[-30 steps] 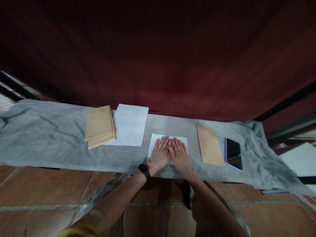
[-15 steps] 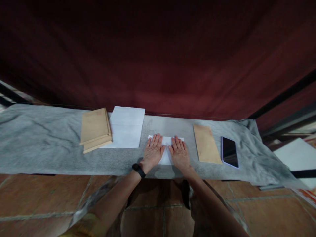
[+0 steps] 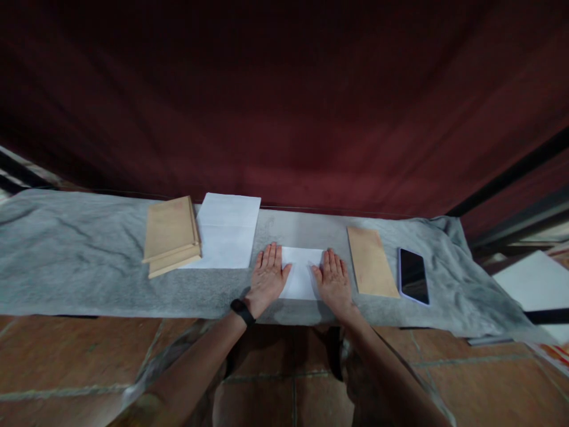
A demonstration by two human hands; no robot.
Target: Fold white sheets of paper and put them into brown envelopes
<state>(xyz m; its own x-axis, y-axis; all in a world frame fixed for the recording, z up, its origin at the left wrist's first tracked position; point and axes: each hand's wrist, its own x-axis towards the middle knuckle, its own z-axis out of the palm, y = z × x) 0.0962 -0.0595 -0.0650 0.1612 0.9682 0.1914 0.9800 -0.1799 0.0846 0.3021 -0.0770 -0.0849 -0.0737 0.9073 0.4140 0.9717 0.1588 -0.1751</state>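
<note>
A small white sheet of paper (image 3: pixel 302 274), apparently folded, lies flat on the grey cloth in front of me. My left hand (image 3: pixel 268 276) rests flat over its left edge, fingers stretched out and pointing away from me. Over the right edge lies my right hand (image 3: pixel 333 281), also flat, with its thumb toward the middle of the paper. Both hands press down without gripping anything. The paper's side edges are partly hidden under the palms and fingers.
Left of my hands are larger white sheets (image 3: pixel 229 234) and a stack of brown envelopes (image 3: pixel 169 228). To the right lie a single brown envelope (image 3: pixel 372 261) and a phone (image 3: pixel 413 276). Grey cloth (image 3: pixel 89 255) covers the narrow bench; a dark red curtain (image 3: pixel 284 136) hangs behind.
My hands have slid apart over the paper, the left one leftward and the right one rightward. More of the paper's middle shows between them.
</note>
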